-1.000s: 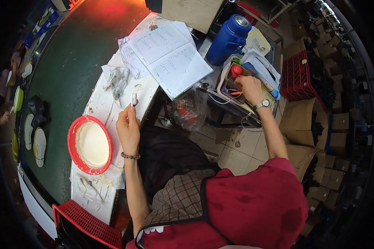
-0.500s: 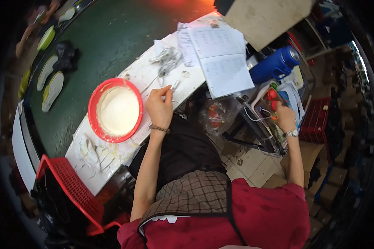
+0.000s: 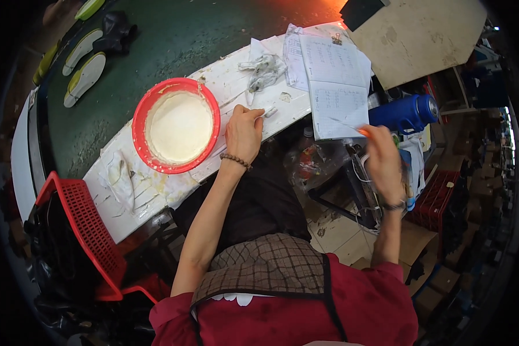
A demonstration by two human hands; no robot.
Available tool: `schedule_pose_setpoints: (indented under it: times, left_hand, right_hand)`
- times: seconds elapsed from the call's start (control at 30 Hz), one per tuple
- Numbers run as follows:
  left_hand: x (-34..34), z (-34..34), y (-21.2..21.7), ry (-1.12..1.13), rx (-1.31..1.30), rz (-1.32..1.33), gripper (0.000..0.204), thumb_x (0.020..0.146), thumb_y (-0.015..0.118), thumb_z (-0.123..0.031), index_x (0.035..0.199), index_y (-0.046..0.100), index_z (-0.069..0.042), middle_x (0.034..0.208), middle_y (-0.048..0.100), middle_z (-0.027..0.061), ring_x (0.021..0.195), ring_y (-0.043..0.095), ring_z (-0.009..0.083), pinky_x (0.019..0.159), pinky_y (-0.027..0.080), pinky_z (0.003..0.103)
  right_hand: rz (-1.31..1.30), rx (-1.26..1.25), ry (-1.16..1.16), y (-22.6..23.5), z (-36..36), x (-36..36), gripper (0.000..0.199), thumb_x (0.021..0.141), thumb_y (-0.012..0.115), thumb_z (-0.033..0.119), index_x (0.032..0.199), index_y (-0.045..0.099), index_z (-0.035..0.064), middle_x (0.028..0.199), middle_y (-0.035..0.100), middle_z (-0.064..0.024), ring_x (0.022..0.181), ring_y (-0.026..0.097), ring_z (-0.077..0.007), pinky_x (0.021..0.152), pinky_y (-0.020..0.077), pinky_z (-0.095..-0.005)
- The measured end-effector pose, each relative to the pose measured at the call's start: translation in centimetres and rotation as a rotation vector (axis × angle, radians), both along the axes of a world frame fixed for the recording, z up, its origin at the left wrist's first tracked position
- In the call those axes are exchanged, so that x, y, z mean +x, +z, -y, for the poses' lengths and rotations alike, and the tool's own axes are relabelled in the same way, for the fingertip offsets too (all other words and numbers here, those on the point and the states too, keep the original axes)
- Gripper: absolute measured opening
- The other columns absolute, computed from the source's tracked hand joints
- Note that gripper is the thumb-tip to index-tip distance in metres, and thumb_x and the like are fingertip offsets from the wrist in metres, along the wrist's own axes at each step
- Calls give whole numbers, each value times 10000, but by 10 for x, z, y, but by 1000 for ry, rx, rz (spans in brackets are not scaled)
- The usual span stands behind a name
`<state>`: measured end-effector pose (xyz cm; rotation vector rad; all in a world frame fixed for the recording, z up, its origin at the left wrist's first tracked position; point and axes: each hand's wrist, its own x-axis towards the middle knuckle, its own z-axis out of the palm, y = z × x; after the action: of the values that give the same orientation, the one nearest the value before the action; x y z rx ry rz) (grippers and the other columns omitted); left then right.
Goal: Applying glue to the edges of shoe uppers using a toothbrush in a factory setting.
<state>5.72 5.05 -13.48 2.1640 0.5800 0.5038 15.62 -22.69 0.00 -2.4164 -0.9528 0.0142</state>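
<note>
Within the right hand (image 3: 384,164), a thin orange-ended tool (image 3: 362,132)

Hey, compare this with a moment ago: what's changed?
The right hand has come out from among the items beside the blue flask, moving left to the near edge of the open notebook, now holding up a slim orange-ended tool. The head view has swung too. The left hand still pinches a small whitish piece; the red bowl, notebook and flask stay put.
</note>
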Motion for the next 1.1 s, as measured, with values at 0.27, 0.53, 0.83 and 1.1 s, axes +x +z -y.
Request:
schedule_pose_setpoints:
  times: [0.27,0.53,0.83,1.1]
  left_hand:
    - [-1,-3,0,-23,11,-60,181,833,723,-68,1003,766,-22,883,656,227,840,678,379,752,539,448]
    - [0,-6,-8,-13,-10,-32,177,821,749,-67,983,760,4,862,686,224,811,707,350,732,550,420]
    - [-3,-1,-9,-26,33,31,119,843,710,-62,935,724,13,880,626,230,829,646,421,721,522,494]
    - [-1,8,-5,31,6,1,119,880,690,-81,970,707,-4,915,601,190,825,646,404,703,519,495]
  right_hand:
    - [381,28,208,-55,-116,27,167,815,796,216,962,753,148,824,523,-23,819,495,-223,742,373,-369]
    - [522,-82,388,-57,-136,31,117,801,780,228,902,729,199,834,516,-15,815,494,-215,770,352,-381]
    - [654,-422,703,-52,-167,29,71,816,673,154,787,701,96,754,589,-50,803,583,-245,793,398,-393]
    - [45,-798,808,-53,-219,114,126,652,728,262,670,743,138,666,698,-89,676,679,-278,785,443,-415]
